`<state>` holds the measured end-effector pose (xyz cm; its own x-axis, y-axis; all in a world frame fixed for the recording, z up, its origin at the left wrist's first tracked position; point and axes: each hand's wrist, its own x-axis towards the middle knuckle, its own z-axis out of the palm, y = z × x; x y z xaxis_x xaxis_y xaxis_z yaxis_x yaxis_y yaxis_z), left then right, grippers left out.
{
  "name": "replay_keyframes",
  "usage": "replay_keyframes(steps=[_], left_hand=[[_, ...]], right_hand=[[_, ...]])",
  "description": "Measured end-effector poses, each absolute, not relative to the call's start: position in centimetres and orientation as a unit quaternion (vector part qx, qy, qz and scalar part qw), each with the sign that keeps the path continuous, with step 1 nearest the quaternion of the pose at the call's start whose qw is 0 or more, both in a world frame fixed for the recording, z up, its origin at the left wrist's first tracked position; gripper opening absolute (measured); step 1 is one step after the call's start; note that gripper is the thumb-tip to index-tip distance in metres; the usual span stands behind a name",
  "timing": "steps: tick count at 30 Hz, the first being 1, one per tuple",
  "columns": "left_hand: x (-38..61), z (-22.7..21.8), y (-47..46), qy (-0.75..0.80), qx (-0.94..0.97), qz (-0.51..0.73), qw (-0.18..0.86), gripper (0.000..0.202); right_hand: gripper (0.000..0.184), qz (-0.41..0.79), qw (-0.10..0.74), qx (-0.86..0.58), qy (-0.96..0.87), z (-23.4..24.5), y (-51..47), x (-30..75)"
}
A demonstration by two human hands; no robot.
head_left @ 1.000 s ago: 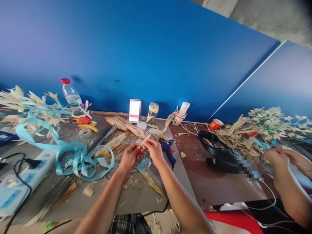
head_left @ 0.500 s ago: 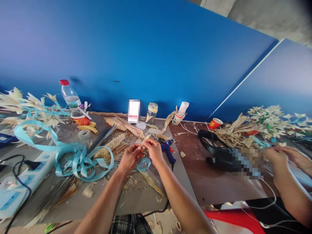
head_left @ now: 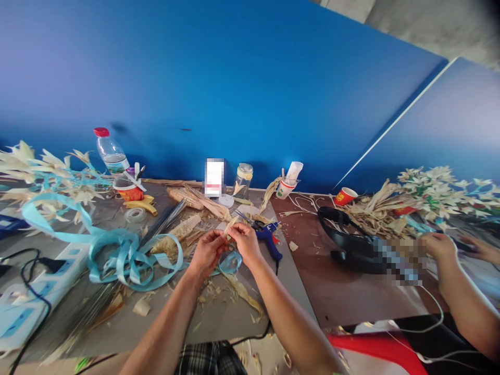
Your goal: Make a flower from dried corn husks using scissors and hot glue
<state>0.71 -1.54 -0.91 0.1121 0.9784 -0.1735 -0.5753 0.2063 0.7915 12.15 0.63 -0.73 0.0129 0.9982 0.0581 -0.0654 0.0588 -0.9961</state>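
My left hand (head_left: 209,250) and my right hand (head_left: 245,240) meet over the middle of the table, fingertips close together. Both pinch a small pale piece of corn husk (head_left: 232,225), mostly hidden by the fingers. Just below them lies a loop of clear blue tape or ribbon (head_left: 230,262). A blue glue gun (head_left: 269,240) rests right of my right hand, with scissors (head_left: 253,223) behind it. Tangled light-blue ribbon (head_left: 125,255) spreads left of my left hand. A curled husk strip (head_left: 242,294) lies nearer to me, among small scraps.
Corn cobs (head_left: 187,227), a bundle of thin wires (head_left: 91,310) and a power strip (head_left: 42,291) lie to the left. A bottle (head_left: 111,153), a glass jar (head_left: 244,177) and a paper cup (head_left: 286,188) stand along the wall. A co-worker's hand (head_left: 439,246) is at far right, beyond black headgear (head_left: 347,245).
My hands stay together on the husk piece, with slight finger shifts. At right, the co-worker's hands have moved apart, and one now holds a dark object.
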Motion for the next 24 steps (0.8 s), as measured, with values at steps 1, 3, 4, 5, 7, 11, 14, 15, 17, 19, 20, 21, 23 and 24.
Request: replay_keyframes(steps=[1,3,4,5,7,11,14,15,17,19,20,21,23,24], left_hand=[[0.68,-0.90,-1.53,0.358,0.279,0.563,0.691,0.030],[0.61,-0.94,-1.51,0.361,0.273,0.562,0.692,0.030],[0.57,-0.99,-1.49,0.362,0.270,0.562,0.693,0.030],[0.52,-1.05,-1.47,0.362,0.267,0.562,0.694,0.031],[0.43,-1.16,-1.41,0.362,0.257,0.564,0.696,0.031],[0.29,-1.21,-1.34,0.354,0.232,0.569,0.705,0.030],[0.23,-1.06,-1.38,0.345,0.219,0.570,0.713,0.028],[0.21,-1.00,-1.40,0.342,0.218,0.567,0.716,0.027],[0.18,-0.87,-1.44,0.338,0.221,0.558,0.725,0.026],[0.18,-0.75,-1.47,0.336,0.224,0.550,0.731,0.025],[0.19,-0.69,-1.49,0.338,0.224,0.549,0.731,0.025],[0.21,-0.64,-1.51,0.341,0.226,0.549,0.729,0.026],[0.29,-0.56,-1.55,0.351,0.230,0.552,0.721,0.026],[0.35,-0.54,-1.56,0.357,0.234,0.554,0.715,0.027]], right_hand=[[0.023,0.503,0.531,-0.471,-0.493,-0.72,0.59,12.10],[0.023,0.517,0.527,-0.465,-0.488,-0.67,0.51,12.02],[0.023,0.527,0.526,-0.459,-0.485,-0.62,0.48,12.01],[0.024,0.541,0.525,-0.450,-0.480,-0.55,0.46,12.03],[0.026,0.576,0.525,-0.431,-0.455,-0.37,0.43,12.15],[0.022,0.610,0.549,-0.420,-0.388,-0.10,0.51,12.41],[0.017,0.605,0.538,-0.420,-0.409,-0.13,0.54,12.32],[0.015,0.604,0.528,-0.419,-0.425,-0.18,0.53,12.24],[0.012,0.601,0.508,-0.416,-0.455,-0.27,0.48,12.09],[0.010,0.598,0.497,-0.412,-0.475,-0.35,0.42,12.03],[0.010,0.596,0.495,-0.410,-0.482,-0.37,0.41,12.05],[0.009,0.595,0.493,-0.408,-0.486,-0.39,0.40,12.09],[0.008,0.592,0.490,-0.407,-0.495,-0.41,0.41,12.23],[0.008,0.587,0.488,-0.406,-0.502,-0.43,0.42,12.30]])
